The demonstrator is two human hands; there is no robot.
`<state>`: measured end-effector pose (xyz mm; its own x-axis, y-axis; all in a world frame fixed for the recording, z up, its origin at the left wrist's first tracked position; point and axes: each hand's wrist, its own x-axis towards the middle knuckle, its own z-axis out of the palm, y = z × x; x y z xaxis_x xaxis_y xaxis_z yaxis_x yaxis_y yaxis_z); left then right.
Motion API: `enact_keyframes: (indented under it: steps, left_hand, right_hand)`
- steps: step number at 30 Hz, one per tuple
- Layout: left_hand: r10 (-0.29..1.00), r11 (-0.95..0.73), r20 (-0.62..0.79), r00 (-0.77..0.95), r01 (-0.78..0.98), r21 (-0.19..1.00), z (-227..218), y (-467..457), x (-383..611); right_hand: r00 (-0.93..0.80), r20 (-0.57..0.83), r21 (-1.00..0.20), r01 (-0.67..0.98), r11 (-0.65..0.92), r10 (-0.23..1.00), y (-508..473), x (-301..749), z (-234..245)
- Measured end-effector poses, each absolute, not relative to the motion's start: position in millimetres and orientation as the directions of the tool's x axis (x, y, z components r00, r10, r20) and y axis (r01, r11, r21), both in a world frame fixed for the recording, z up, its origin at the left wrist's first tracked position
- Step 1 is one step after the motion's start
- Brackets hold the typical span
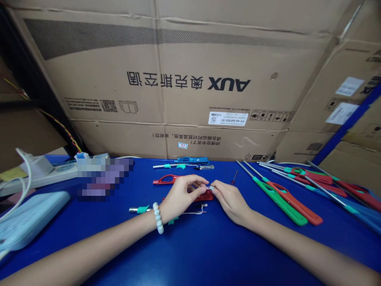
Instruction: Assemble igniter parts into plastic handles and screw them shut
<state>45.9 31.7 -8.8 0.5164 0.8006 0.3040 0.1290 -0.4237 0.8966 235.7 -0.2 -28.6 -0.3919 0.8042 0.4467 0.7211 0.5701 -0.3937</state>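
Note:
My left hand point(185, 193), with a beaded bracelet point(158, 218) on the wrist, is closed in a pinch. Its fingertips meet those of my right hand point(228, 196), also closed, at a small whitish part point(210, 188); its kind is too small to make out. Just under the fingers lies a red lighter shell half point(207, 196), partly covered by my left hand. Another red shell half point(166, 180) with a trigger opening rests behind that hand. A metal lighter tube point(135, 209) with a teal piece and thin wires point(195, 213) passes beneath my left wrist.
Several long-necked lighters, among them a green one point(281, 202) and an orange one point(294, 203), lie at right. A screwdriver point(233, 182) sits beyond my right hand. Blue lighter parts point(192, 160) lie behind. A power strip point(61, 171) and pale blue box point(32, 218) stand left; cardboard point(178, 47) walls the back.

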Motion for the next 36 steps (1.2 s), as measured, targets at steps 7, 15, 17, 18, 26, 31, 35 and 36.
enact_keyframes:
  steps: [7, 15, 17, 18, 26, 31, 35, 36]
  left_hand:
    - [0.747, -0.607, 0.350, 0.566, 0.364, 0.707, 25.3, 51.2, 24.9]
    - [0.649, -0.719, 0.280, 0.707, 0.449, 0.531, 37.5, 40.0, 0.2]
    - [0.619, -0.755, 0.289, 0.730, 0.452, 0.475, 28.3, 31.0, -2.6]
    - [0.605, -0.767, 0.279, 0.746, 0.452, 0.455, 23.2, 26.6, -2.6]
    - [0.522, -0.847, 0.257, 0.813, 0.459, 0.269, 0.7, 5.7, 23.8]
    - [0.491, -0.871, 0.287, 0.822, 0.472, 0.137, -5.2, 3.4, 34.4]
    - [0.441, -0.892, 0.301, 0.846, 0.450, 0.043, -11.5, 1.9, 35.4]
    - [0.439, -0.893, 0.305, 0.845, 0.448, 0.045, -12.5, 1.7, 34.8]
  right_hand:
    - [-0.343, 0.417, -0.453, 0.725, 0.519, 0.842, -3.1, 235.7, -25.7]
    - [-0.397, 0.468, -0.348, 0.739, 0.577, 0.790, -2.2, 234.0, -28.3]
    - [-0.455, 0.519, -0.274, 0.714, 0.645, 0.724, -1.3, 233.9, -29.7]
    - [-0.472, 0.541, -0.246, 0.703, 0.667, 0.696, -1.0, 233.9, -30.1]
    - [-0.436, 0.583, -0.233, 0.719, 0.655, 0.685, -1.4, 234.5, -31.1]
    - [-0.436, 0.580, -0.235, 0.719, 0.654, 0.688, -0.3, 234.9, -33.7]
    - [-0.437, 0.593, -0.236, 0.708, 0.665, 0.676, 0.1, 234.6, -33.1]
    - [-0.437, 0.594, -0.240, 0.706, 0.667, 0.676, -0.1, 234.7, -32.5]
